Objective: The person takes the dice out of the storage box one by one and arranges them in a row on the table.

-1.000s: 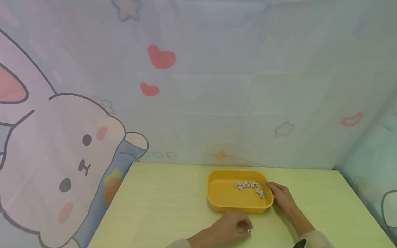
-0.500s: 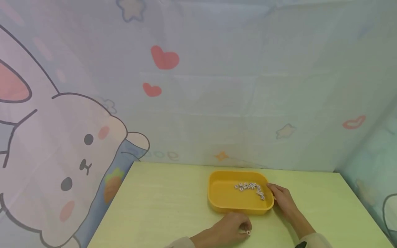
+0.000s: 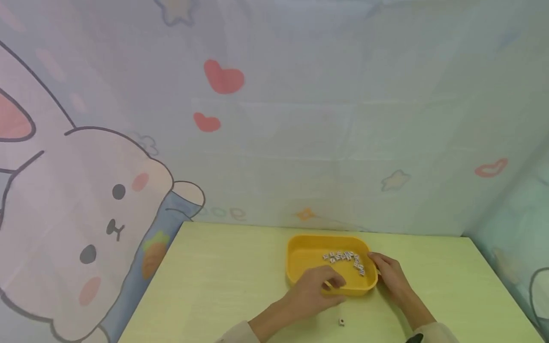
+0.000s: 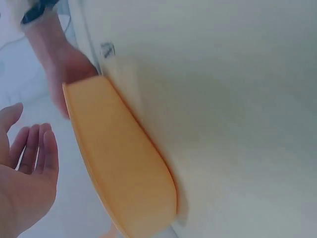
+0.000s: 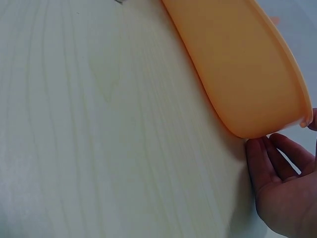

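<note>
A yellow tray with a low rim rests on the table. Several small white dice lie in it, towards its back and right. At the tray's right end my right hand grips it. The right wrist view shows the thumb at the rim and the fingers against the outer wall. My left hand is raised over the tray's front edge, thumb and fingers apart, holding nothing. One die lies on the table in front of the tray, below the left hand.
The pale yellow-green table extends around the tray. Behind it hangs a cloth backdrop printed with a rabbit, hearts and stars. Another stretch of cloth borders the right side.
My left hand has let go of the die on the table, opened and risen towards the tray. The right hand stays at the tray's right end.
</note>
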Available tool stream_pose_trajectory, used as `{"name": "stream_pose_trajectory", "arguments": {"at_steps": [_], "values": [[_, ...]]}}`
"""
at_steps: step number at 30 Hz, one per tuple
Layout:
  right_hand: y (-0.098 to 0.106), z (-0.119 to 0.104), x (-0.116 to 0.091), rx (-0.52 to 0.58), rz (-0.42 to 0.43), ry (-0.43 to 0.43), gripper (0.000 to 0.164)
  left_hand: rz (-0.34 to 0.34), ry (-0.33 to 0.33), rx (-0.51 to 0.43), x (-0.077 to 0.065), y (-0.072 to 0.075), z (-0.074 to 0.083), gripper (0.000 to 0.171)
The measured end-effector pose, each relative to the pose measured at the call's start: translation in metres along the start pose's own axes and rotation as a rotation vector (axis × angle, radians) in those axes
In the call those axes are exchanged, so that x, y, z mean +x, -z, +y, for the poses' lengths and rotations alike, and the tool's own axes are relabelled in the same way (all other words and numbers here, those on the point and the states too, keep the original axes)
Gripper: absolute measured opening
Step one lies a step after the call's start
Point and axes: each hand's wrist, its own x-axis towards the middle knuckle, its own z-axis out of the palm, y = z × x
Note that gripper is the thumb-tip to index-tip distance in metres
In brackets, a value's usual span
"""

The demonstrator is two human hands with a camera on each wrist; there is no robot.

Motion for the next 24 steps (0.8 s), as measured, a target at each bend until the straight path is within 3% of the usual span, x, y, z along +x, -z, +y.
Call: {"name": "stream_pose_trajectory", "arguments": {"at_steps": [3, 6, 14, 24], "values": [[0.000, -0.003, -0.001, 0.001, -0.004, 0.015, 0.073, 0.101, 0.064, -0.017, 0.007, 0.011, -0.006, 0.029], [-0.001, -0.003, -0.002, 0.003, 0.005, 0.019, 0.070, 0.131, 0.139, 0.041, 0.018, 0.019, -0.015, 0.035], [-0.001, -0.001, -0.002, 0.050, 0.017, 0.003, 0.067, 0.045, 0.258, 0.166, 0.051, 0.024, -0.042, 0.052], [0.000, 0.002, -0.006, 0.038, 0.024, 0.018, 0.070, -0.005, 0.309, 0.237, 0.068, 0.005, -0.069, 0.047]]}}
